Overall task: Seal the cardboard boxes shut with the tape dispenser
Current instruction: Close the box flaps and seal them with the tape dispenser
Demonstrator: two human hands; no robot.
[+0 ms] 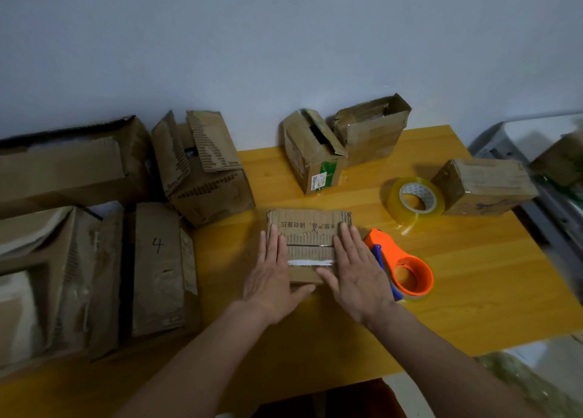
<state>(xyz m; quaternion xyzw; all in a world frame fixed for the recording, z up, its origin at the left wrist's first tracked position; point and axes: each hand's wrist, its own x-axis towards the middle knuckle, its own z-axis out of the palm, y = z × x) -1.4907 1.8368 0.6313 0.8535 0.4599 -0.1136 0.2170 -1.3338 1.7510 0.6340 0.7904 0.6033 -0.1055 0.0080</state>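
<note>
On small box (310, 244), L hand (273, 279) & R hand (359, 279) press flat, fingers straight, gripping nothing.

Nine cardboard boxes are in view: one small box (310, 244) under both hands, four to the left of the hands, two beyond them, and two off to the right, the farthest blurred. There is one orange tape dispenser (400, 266) just right of the right hand, and one loose roll of clear tape (415, 198) beyond it.
</note>
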